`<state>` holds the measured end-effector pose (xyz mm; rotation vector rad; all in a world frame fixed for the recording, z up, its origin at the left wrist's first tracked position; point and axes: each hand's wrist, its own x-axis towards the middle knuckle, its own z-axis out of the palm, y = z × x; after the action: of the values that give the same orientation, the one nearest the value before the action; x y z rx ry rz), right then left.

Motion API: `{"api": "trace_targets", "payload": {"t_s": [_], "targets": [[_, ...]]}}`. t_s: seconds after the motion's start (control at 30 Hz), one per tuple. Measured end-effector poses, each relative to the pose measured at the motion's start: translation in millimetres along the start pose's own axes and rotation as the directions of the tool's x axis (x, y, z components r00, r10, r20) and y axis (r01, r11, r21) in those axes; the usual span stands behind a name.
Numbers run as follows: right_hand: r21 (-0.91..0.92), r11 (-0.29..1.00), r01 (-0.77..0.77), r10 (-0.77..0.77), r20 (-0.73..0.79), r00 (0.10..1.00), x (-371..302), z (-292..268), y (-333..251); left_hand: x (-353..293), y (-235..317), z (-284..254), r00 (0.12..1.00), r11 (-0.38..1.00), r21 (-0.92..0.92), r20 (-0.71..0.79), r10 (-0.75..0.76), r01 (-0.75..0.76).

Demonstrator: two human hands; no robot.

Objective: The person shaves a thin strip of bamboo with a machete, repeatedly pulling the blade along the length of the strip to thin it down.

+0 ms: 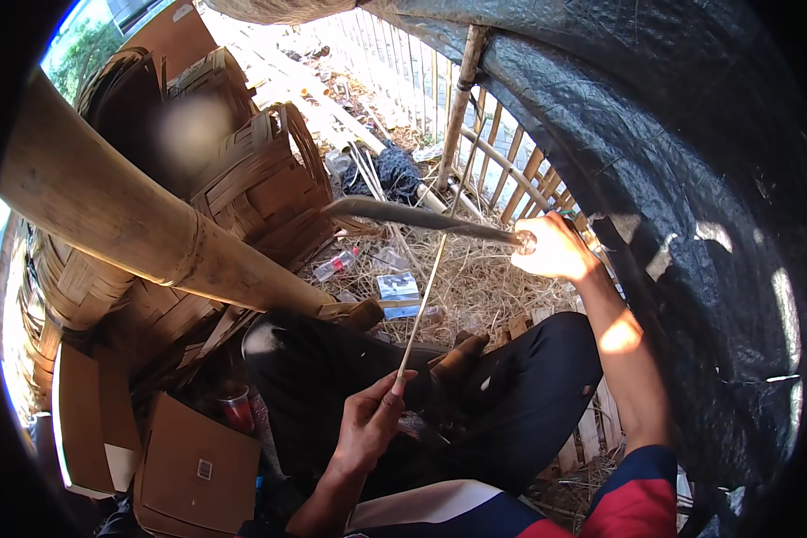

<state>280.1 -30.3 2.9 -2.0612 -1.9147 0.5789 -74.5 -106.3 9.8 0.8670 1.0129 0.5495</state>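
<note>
Between the fingers and thumb of my left hand (368,421), low in the middle above my crossed legs, is a thin pale bamboo strip (429,296). The strip slants up and away to the right. My right hand (554,249) is wrapped around the handle of a long knife with a dark, curved blade (394,212). That blade points left and crosses the strip well beyond my left hand. Whether the edge presses into the strip or only lies across it, I cannot tell. The far end of the strip runs on past the blade toward the bamboo fence (509,170).
A thick bamboo pole (143,224) slants across the left, with woven baskets (264,175) behind it. Cardboard boxes (197,462) stand at lower left. A black tarp (690,206) hangs close to my right arm. Bamboo shavings (484,287) and a plastic bottle (336,264) litter the ground.
</note>
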Motion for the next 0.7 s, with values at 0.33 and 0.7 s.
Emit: {"api": "trace_targets", "payload": {"t_s": [0.33,0.7], "targets": [[0.041,0.999,-0.025,0.024,0.009,1.0,0.2,-3.4,1.9,-2.6,4.9,4.0,1.0,0.998,0.055,-0.006,0.008,-0.007],[-0.078,0.953,-0.293,0.273,-0.199,0.941,-8.2,-2.7,25.3,-6.7,2.3,0.9,0.999,0.996,0.087,0.009,-0.036,0.035]]}}
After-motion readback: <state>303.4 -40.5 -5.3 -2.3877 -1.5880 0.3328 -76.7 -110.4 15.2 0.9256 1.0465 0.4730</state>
